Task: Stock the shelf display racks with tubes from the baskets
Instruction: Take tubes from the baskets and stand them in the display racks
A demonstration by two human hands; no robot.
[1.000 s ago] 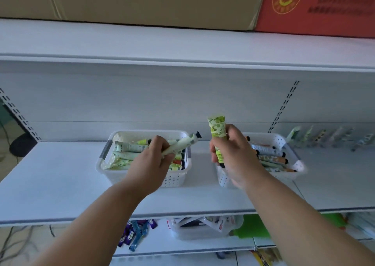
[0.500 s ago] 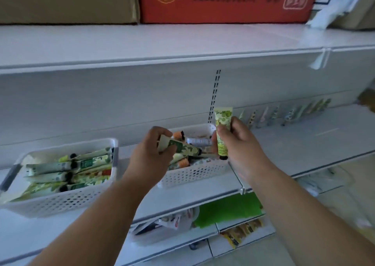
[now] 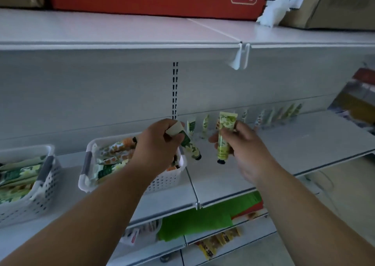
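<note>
— Left hand (image 3: 160,144)?
— Gripping 1 dark-green tube (image 3: 187,144), cap down, above right basket (image 3: 162,181).
— Right hand (image 3: 241,148)?
— Pinching 1 lime tube (image 3: 224,139) upright, near display rack (image 3: 263,117) against back panel.

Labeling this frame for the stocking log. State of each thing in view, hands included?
left hand: grips dark green tube, cap down-right
right hand: holds lime tube upright, cap down
near basket: on shelf, holds tubes
far-left basket: on shelf, holds tubes
rack row: tubes standing at shelf back
</note>
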